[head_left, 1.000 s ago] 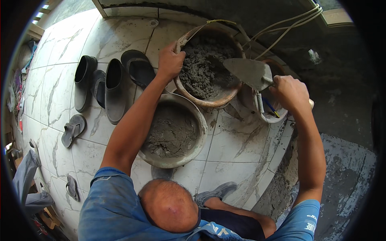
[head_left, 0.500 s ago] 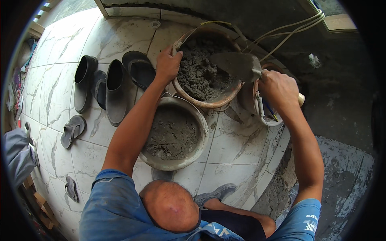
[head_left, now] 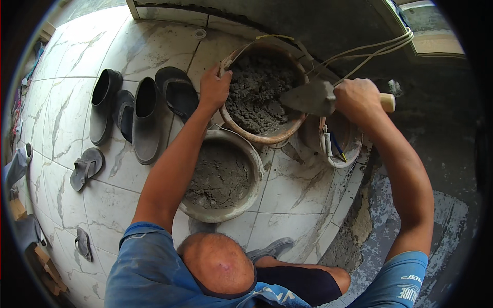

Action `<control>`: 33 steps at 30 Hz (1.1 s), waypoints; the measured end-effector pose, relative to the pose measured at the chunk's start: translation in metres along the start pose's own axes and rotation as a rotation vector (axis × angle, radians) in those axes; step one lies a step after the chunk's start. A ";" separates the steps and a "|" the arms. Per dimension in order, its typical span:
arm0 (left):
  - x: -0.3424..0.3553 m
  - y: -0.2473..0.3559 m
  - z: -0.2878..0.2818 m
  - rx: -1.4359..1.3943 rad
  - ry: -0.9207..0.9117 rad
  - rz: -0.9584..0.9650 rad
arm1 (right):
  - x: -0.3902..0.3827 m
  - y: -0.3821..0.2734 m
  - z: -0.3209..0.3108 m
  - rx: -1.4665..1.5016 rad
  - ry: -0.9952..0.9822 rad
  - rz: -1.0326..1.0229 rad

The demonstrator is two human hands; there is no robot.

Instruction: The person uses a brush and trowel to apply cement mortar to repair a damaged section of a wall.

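Observation:
My left hand (head_left: 214,90) is closed on the left rim of a bucket (head_left: 255,137), which holds lumpy grey mortar (head_left: 257,92). In my right hand (head_left: 358,98) is a trowel (head_left: 312,98) with a pale handle; the fingers wrap round it. Its triangular, mortar-smeared blade points left over the right side of the bucket, tip above the mortar. Whether the blade touches the mortar is hard to tell. Nearer me stands a second bucket (head_left: 257,174) with smoother, cracked grey mortar (head_left: 218,174).
Right of the mortar buckets is another bucket (head_left: 354,156) with a blue-and-yellow tool (head_left: 338,146) inside. Shoes (head_left: 146,123) and sandals (head_left: 87,168) lie on the marbled tiles at left. Cables (head_left: 364,54) hang by the dark wall. Rough cement (head_left: 346,246) borders the tiles at right.
My right hand has shifted slightly right and away from me, drawing the trowel blade back toward the bucket's right rim and turning it. My left hand keeps its hold on the rim.

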State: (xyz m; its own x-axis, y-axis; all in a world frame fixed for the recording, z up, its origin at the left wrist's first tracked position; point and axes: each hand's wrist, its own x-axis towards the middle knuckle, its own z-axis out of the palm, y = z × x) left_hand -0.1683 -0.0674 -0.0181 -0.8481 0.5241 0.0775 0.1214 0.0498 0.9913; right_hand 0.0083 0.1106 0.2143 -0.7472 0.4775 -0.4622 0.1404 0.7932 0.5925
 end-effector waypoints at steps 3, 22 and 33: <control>-0.001 0.008 0.002 -0.010 -0.011 -0.095 | 0.005 0.013 -0.032 -0.125 -0.058 0.030; -0.001 0.003 0.005 -0.069 0.055 -0.089 | 0.003 -0.054 0.036 0.373 -0.064 -0.050; 0.001 -0.001 0.002 -0.099 0.046 -0.110 | -0.040 -0.028 0.015 0.104 0.301 -0.019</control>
State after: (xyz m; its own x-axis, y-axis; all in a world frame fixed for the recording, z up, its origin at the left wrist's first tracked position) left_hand -0.1682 -0.0651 -0.0192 -0.8765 0.4804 -0.0293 -0.0228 0.0194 0.9996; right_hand 0.0443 0.0748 0.2068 -0.9070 0.3411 -0.2470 0.1785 0.8426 0.5081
